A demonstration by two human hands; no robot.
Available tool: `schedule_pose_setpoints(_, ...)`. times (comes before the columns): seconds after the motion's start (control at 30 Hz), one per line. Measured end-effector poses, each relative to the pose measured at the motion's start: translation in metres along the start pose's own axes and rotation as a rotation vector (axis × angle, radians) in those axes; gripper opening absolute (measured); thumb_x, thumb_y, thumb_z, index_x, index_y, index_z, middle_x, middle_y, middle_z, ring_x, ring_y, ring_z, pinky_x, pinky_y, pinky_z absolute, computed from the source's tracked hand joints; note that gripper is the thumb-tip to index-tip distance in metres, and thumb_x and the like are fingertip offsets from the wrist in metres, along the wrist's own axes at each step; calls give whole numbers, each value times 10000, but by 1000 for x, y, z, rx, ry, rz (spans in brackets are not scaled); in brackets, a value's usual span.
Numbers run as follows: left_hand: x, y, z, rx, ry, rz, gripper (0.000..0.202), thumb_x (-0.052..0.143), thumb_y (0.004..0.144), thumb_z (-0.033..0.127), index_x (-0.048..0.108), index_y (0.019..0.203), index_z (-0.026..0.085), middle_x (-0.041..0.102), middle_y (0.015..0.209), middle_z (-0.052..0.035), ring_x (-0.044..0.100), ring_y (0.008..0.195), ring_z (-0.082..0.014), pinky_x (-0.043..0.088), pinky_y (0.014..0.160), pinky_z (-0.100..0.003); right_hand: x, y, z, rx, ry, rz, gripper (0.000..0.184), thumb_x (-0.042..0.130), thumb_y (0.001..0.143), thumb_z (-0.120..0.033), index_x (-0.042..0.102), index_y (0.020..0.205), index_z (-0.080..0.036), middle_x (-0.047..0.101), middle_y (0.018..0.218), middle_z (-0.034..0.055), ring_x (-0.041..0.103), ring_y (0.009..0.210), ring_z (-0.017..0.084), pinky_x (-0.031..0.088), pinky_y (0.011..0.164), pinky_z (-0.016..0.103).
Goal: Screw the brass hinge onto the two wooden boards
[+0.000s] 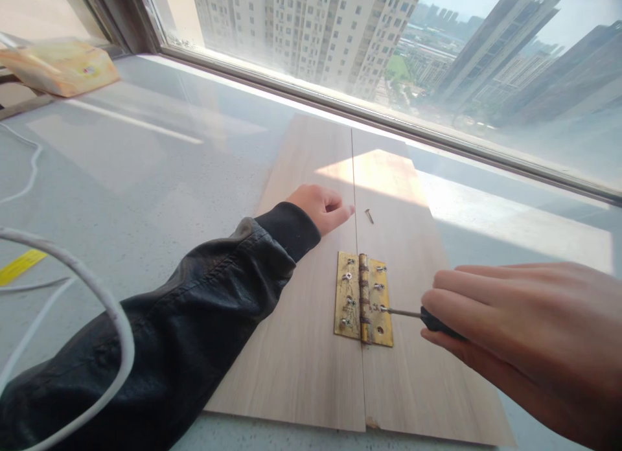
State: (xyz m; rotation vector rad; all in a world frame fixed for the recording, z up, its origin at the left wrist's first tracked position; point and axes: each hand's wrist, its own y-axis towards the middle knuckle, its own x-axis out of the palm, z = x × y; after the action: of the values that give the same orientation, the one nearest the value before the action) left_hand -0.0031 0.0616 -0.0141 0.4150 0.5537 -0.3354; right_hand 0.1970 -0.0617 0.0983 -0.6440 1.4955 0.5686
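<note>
My right hand point(525, 334) is wrapped round the black handle of a screwdriver point(405, 313), whose metal shaft points left. Its tip meets a screw at the right leaf of a brass hinge point(340, 295). The hinge lies across the seam between a left wooden board point(291, 347) and a right wooden board point(427, 373). Several screws stand in its holes; the lowest right hole shows no screw. My left hand point(323, 208), in a black sleeve, rests on the left board with fingers curled and thumb towards the seam. A loose screw point(370, 216) lies just right of it.
The boards lie on a speckled pale sill point(218, 179) below a window frame point(389, 120). White cables point(116, 321) loop at the left, beside a yellow strip point(22, 266). A soft orange-and-white pack point(63, 69) sits in the far left corner.
</note>
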Motion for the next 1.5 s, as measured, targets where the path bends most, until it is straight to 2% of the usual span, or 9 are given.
schedule_pose_setpoints(0.07,-1,-1,1,-3,-3,5,403,536,778,364,342,473,186,300,463,62,315,488,-87,252,512,-268,-2,2,-3,-82,-65,-146,129,491,798,-166,459,700,-244,483,564,-30,430,415,113,249,402,295)
schedule_pose_setpoints(0.13,-1,-2,3,-8,-3,4,399,534,782,357,342,477,186,299,468,62,315,493,-87,252,515,-267,-3,5,-7,-72,-80,-179,144,485,834,-202,434,704,-241,482,564,-31,435,414,109,245,401,288)
schedule_pose_setpoints(0.3,-1,-1,1,-2,-3,-2,411,537,773,369,332,467,187,289,459,62,310,485,-88,248,513,-270,5,4,-12,64,-79,-78,269,499,856,-343,391,631,-241,403,465,-43,367,343,108,170,385,291)
schedule_pose_setpoints(0.53,-1,0,1,-10,9,-22,394,537,774,364,359,475,182,307,463,60,324,491,-87,255,516,-268,11,-4,-8,206,-174,-31,322,501,834,-492,487,621,-251,489,443,-10,353,316,137,147,384,292)
schedule_pose_setpoints(0.7,0,1,0,-5,13,-11,399,536,771,373,360,470,178,306,457,60,317,482,-83,255,516,-267,3,-8,-5,59,-252,-50,150,519,841,-353,563,937,-247,658,831,33,574,560,171,345,488,305)
schedule_pose_setpoints(0.87,1,2,-2,-15,23,-15,408,533,766,383,354,460,180,301,449,59,314,473,-81,256,509,-266,-7,-2,0,-65,-223,-157,56,478,841,-221,501,801,-252,558,688,-22,491,476,116,264,412,266)
schedule_pose_setpoints(1.07,1,2,-2,-1,27,-7,403,529,763,388,358,463,179,309,452,56,318,477,-83,260,508,-264,-7,3,-1,-105,-103,-183,131,435,849,-178,436,735,-242,490,597,-40,455,450,109,295,426,262)
schedule_pose_setpoints(1.27,1,2,-2,-6,31,-7,403,528,764,387,358,462,181,312,452,55,319,476,-83,261,507,-267,-9,11,-13,-17,-19,-194,207,417,897,-245,398,692,-229,456,524,-47,413,402,90,232,404,265)
schedule_pose_setpoints(1.5,1,2,-2,-11,35,-9,400,535,767,372,361,462,180,308,451,56,325,478,-84,260,510,-268,9,4,-12,254,-73,-72,362,440,864,-474,388,595,-238,445,437,-27,349,334,110,220,351,260)
